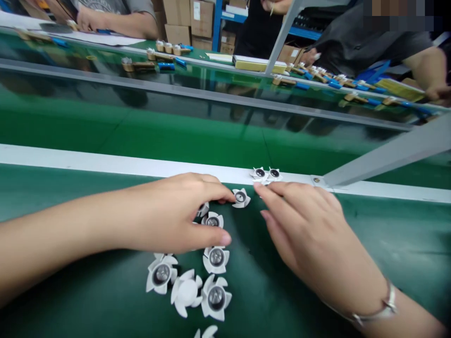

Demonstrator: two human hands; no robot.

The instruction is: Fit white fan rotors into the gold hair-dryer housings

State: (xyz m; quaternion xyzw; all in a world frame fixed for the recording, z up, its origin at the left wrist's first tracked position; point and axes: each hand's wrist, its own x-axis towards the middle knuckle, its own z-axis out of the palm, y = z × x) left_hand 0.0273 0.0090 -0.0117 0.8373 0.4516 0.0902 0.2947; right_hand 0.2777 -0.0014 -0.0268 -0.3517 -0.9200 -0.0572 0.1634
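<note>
My left hand (179, 206) reaches in over the green table with thumb and fingers apart. Its index fingertip touches a small white fan impeller (241, 198) with a dark hub. Beneath and below that hand lie several more impellers, among them one with its hub facing up (216, 257) and one turned over (186, 292). My right hand (303, 216), with a metal bracelet at the wrist, is at the table's far edge, its index fingertip by a small group of impellers (260, 173). Its thumb is apart from the fingers, and no held thing shows in it.
A white rail (105, 162) borders the table, and a grey slanted post (387, 150) rises at right. Beyond runs a green conveyor belt (158, 126). On the far ledge are several brown-and-blue parts (141, 65). Other people work behind it, near stacked cardboard boxes (178, 14).
</note>
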